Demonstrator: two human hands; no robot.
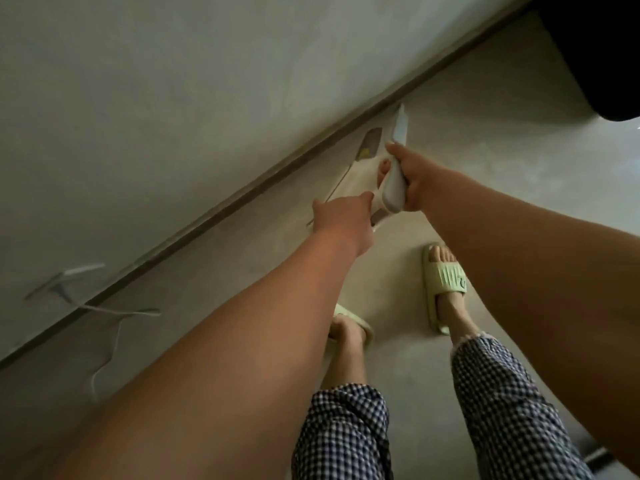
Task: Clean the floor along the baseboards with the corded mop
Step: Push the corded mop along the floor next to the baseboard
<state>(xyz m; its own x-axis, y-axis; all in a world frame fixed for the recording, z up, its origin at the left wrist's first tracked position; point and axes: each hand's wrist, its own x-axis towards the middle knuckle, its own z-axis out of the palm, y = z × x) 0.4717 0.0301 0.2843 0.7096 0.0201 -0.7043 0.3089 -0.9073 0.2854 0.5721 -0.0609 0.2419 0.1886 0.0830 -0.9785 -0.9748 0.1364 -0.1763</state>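
Both forearms reach down from the lens; right hand wraps the corded mop at its smooth white plastic handle, left hand grips the lower body, likely steadying it for steering. Mop sits close to the dark baseboard, head hidden. Thin white cord trails over matte grey floor. Ribbed green slippers stand behind.

Head view, steeply down, near hands

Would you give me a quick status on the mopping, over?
Both hands grip the mop handle: right hand high, left hand low. Mop aimed at the baseboard. White cord loose on the floor, left.
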